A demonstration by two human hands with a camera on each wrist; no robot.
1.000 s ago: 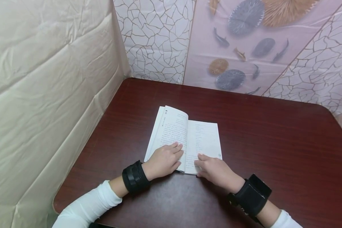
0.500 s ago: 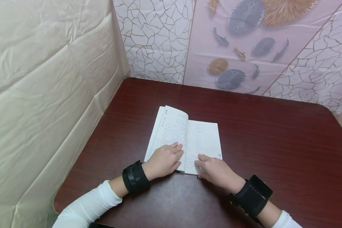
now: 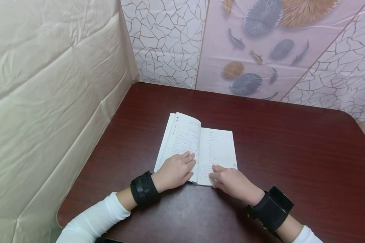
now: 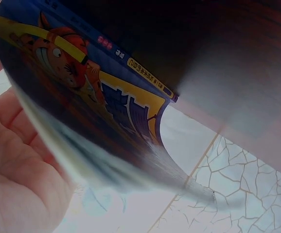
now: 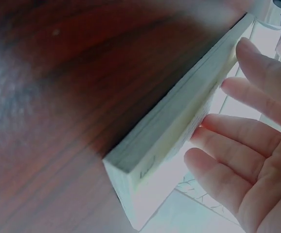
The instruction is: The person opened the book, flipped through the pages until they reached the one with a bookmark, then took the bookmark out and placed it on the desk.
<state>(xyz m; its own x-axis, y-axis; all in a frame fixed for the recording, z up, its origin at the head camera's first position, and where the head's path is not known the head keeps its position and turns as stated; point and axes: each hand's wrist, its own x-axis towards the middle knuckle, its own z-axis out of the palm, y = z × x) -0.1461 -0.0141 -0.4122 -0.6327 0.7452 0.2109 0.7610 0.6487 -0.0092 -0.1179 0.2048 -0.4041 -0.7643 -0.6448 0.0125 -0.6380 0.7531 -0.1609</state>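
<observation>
While left hand [image 3: 174,171] and right hand [image 3: 233,181] touch the open book [image 3: 217,146], both lie uncurled

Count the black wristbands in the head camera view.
2. One wide black wristband sits around the wrist behind the bare left hand; the bulkier black wristband sits around the wrist behind the bare right hand. No others show.
</observation>
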